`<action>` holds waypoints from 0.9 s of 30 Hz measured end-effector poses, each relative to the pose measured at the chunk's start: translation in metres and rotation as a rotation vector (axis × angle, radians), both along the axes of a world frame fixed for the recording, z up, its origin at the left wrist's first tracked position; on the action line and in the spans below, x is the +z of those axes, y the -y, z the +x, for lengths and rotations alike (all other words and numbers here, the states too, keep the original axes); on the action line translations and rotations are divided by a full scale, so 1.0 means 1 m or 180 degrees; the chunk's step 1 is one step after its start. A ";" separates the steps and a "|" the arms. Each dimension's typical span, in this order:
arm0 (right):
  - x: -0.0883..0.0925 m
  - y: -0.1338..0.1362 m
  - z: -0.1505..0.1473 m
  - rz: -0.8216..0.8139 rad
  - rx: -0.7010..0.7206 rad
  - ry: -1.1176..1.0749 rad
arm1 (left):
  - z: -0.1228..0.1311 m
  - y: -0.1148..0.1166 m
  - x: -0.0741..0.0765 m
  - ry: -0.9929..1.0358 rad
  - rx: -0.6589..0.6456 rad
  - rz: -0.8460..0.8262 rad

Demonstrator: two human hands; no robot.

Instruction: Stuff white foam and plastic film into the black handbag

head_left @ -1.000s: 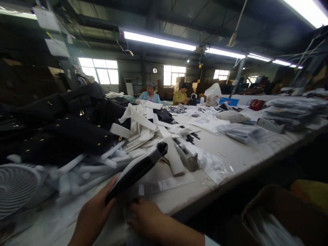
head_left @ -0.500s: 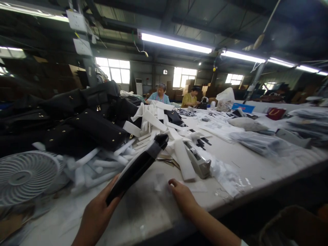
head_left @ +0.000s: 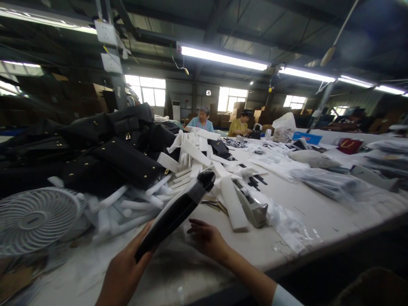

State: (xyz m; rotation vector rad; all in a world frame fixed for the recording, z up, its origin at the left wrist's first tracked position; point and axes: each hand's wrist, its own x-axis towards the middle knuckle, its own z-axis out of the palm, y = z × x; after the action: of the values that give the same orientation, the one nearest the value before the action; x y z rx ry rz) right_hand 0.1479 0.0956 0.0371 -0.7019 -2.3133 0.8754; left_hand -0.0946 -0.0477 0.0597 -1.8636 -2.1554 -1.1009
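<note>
The left hand (head_left: 123, 272) holds a long black strap piece (head_left: 174, 214) by its low end. The thumb and fingers are closed around it. The strap piece sticks up and away from the person, tilted to the right, above the near part of the white table (head_left: 318, 216). Its far end is round and black, and there is a grey band just under that end.

The right hand (head_left: 208, 240) is just beside the strap piece, below its middle. Its fingers are spread and point left toward the strap. It holds nothing. I cannot tell if the fingertips touch the strap or the table.

Behind the strap lies a messy heap of white foam strips (head_left: 191, 159). Left of the heap is a big pile of black bags (head_left: 105, 155) with small gold studs. A white fan (head_left: 35, 219) sits at the near left, by the bags. Right of the strap piece is a grey tape dispenser (head_left: 251, 204), and next to it some crumpled clear plastic (head_left: 287, 223). More plastic bags (head_left: 328, 182) lie farther right on the table.

At the far end of the table sit two other people, one in a blue top (head_left: 200, 123) and one in a yellow top (head_left: 239, 125). Long lights (head_left: 223, 58) shine on the ceiling.
</note>
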 end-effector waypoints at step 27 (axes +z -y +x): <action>0.006 0.098 0.052 0.0804 0.0901 0.0270 | 0.066 0.020 -0.040 -0.2607 -0.0625 0.0516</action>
State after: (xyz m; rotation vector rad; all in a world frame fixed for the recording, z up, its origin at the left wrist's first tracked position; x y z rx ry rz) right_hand 0.1996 -0.0026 0.0431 -0.3145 -2.5820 0.6632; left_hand -0.0287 -0.0681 0.0200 -1.9876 -1.4039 -0.3787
